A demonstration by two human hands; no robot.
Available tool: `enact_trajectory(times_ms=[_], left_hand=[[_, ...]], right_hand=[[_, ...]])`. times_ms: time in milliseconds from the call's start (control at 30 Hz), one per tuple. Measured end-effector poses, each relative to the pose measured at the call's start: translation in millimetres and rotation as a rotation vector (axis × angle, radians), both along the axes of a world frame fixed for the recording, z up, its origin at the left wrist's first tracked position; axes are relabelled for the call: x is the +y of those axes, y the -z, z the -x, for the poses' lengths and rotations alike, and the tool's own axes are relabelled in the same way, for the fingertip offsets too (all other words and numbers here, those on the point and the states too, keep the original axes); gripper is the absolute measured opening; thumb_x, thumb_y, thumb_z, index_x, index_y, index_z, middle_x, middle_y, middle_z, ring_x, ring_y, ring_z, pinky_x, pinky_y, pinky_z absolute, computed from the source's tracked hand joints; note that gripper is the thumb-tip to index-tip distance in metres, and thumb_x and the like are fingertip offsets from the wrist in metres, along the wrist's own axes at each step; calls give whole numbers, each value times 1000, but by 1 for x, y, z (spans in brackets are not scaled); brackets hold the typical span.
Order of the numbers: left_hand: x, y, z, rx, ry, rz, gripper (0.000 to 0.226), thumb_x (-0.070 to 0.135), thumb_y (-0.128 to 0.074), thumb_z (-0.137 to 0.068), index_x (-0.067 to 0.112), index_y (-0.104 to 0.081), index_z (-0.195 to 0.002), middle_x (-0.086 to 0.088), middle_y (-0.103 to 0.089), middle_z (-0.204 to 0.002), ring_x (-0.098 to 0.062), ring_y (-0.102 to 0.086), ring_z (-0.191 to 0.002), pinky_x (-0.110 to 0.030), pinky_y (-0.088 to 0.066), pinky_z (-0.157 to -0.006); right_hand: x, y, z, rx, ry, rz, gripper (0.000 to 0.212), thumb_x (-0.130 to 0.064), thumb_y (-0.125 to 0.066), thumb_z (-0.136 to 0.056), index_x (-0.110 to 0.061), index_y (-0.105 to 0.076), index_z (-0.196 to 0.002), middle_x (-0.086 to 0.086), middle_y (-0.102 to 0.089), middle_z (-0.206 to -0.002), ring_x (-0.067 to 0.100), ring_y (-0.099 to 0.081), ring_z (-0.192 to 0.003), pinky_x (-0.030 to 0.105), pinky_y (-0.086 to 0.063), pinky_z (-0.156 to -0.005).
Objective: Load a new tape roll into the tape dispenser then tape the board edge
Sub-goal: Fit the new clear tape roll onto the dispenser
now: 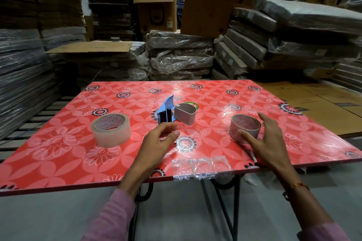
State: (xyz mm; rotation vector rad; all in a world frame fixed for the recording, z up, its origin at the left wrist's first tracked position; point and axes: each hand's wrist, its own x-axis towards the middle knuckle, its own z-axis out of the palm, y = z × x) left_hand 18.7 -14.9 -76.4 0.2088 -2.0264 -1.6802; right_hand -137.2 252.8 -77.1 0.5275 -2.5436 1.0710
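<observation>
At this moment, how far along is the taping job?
Early. Clear tape strips already sit on the board's near edge. The dispenser stands without a roll. The right hand is open around the thin roll; the left hand holds nothing. The full roll lies untouched. Loading and taping remain.
</observation>
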Motion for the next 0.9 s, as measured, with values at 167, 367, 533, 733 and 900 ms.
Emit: enact_trajectory(times_ms=[167, 367, 533, 733, 900], left_hand=[[-1, 1, 0, -1, -20, 12, 19, 16, -64, -95, 18, -69, -114, 2, -72, -110, -7, -66, -100, -21, -56, -78], [-2, -7, -5, 71, -218, 83, 17, 13, -63, -95, 15, -71, -109, 4, -72, -104, -6, -65, -95, -9, -50, -66], [-18, -14, -25, 256, -538, 418, 15, 10, -58, -95, 15, -70, -102, 7, -70, -98, -7, -64, -90, -19, -52, -78], [-62, -15, -57, 155, -921, 611, 44, 14, -69, -86, 13, -56, -128, -9, -52, -130, -26, -43, -117, -35, -37, -97], [-88, -9, -66, -201, -742, 391, 112, 44, -82, -74, 25, -9, -158, -7, -17, -162, -29, -21, -146, -51, -29, -117]], right_hand=[[-15, -6, -21, 325, 10, -16, 53, -34, -70, -89, -8, -56, -134, 17, -58, -127, 33, -51, -114, 45, -47, -92], [-65, -17, -47, 415, -328, -46, 43, -25, -68, -93, -13, -56, -133, 7, -64, -116, 24, -60, -107, 37, -50, -91], [-110, -16, -68, 389, -511, -24, 44, -31, -62, -93, -20, -53, -134, 0, -64, -114, 23, -61, -104, 41, -52, -85], [-141, -15, -75, 349, -586, 0, 44, -30, -61, -93, -17, -55, -135, 0, -65, -121, 18, -61, -110, 38, -51, -92], [-150, -13, -79, 325, -609, -4, 46, -39, -56, -94, -20, -53, -136, -1, -64, -128, 20, -61, -114, 38, -52, -95]])
